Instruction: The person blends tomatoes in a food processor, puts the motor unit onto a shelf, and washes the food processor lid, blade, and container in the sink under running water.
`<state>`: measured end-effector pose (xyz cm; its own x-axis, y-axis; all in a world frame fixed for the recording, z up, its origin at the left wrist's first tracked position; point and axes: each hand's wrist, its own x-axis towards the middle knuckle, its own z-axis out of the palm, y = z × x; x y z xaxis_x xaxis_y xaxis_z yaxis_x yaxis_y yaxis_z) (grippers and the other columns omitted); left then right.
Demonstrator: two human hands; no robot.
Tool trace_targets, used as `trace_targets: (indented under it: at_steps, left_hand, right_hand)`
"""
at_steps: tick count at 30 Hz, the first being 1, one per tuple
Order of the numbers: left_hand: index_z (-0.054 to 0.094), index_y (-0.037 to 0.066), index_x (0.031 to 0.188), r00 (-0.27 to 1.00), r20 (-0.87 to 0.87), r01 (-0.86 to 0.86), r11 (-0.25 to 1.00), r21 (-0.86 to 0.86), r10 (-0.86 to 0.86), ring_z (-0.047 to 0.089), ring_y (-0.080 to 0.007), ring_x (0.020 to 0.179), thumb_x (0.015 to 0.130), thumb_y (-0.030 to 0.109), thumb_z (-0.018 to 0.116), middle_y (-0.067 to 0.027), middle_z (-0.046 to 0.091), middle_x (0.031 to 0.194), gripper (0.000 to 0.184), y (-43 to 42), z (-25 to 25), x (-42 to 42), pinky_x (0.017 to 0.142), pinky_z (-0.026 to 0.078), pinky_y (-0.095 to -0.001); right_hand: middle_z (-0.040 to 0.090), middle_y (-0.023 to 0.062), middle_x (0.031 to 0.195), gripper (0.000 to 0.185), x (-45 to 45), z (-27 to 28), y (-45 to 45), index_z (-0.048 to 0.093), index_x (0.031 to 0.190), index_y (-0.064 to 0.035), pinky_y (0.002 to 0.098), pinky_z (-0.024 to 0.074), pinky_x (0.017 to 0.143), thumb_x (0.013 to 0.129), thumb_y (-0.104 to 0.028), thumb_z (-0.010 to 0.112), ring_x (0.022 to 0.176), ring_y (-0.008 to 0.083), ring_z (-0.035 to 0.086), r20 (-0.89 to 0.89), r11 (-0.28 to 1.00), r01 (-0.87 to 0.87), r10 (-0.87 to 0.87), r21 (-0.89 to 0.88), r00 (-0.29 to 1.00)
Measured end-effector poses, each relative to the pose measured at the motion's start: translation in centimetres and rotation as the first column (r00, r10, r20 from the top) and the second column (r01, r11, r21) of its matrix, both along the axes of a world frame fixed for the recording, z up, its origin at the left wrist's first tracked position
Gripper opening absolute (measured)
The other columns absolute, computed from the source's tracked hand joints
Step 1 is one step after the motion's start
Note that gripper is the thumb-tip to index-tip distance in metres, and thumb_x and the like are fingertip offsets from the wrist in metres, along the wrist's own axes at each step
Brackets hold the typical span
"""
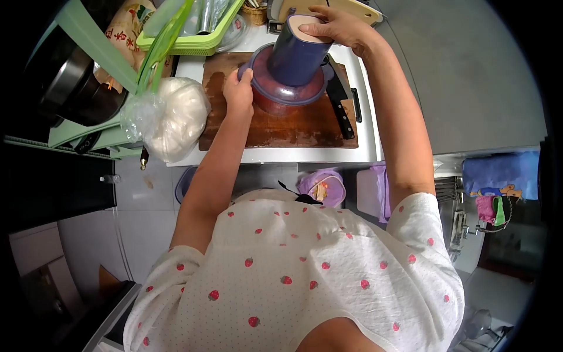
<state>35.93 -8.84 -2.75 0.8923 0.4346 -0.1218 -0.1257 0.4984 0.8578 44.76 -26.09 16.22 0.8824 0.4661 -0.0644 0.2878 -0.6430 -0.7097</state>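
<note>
Steadied at the rim, topped by a hand

From the head view, we see a tall blue motor unit (296,61) standing on a lidded, see-through bowl (275,107), all of it on the wooden board (281,132) over the white table (264,155). If our right hand (346,28) bears down off-centre, we judge the tall stack could tip; a weak hold at the rim could let the bowl twist or skid, as the board looks damp. The knife (345,120) lies close by on the right, so a slip that way could knock it or nick us.

Our left grip (238,91) is closed on the bowl's rim, thumb on top. Our right lies over the unit's pale top; we cannot tell whether its fingers clamp. The unit looks matt and upright; the bowl shows reddish contents.
</note>
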Motion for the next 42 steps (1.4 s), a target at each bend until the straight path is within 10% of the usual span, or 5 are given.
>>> trace_targets:
  at_steps: [17, 42]
  left_hand:
    - [0.059, -0.003, 0.100, 0.999, -0.032, -0.008, 1.000, -0.007, 0.008, 0.055, -0.0122, 0.081, 0.085, 0.008, 0.055, -0.0060, 0.061, 0.093, 0.019, -0.1, 0.6, -0.4, 0.076, 0.043, -0.0263]
    - [0.060, -0.004, 0.099, 0.998, -0.055, -0.020, 0.999, 0.046, 0.023, 0.055, -0.0125, 0.080, 0.085, 0.009, 0.056, -0.0070, 0.061, 0.092, 0.020, 0.0, 0.4, -0.2, 0.074, 0.043, -0.0275]
  right_hand:
    - [0.042, 0.0277, 0.128, 0.101, 0.5, -0.9, -0.9, 0.029, 0.137, -0.0022, 0.0451, 0.0355, 0.099, 0.063, -0.056, 0.072, 0.119, 0.0373, 0.043, 0.113, 0.996, 0.083, -0.080, -0.020, 0.990]
    - [0.044, 0.0271, 0.127, 0.089, -1.0, 1.0, -0.1, 0.027, 0.135, 0.0063, 0.0345, 0.0394, 0.096, 0.072, -0.039, 0.071, 0.116, 0.0311, 0.047, 0.066, 0.999, 0.053, -0.053, -0.005, 0.996]
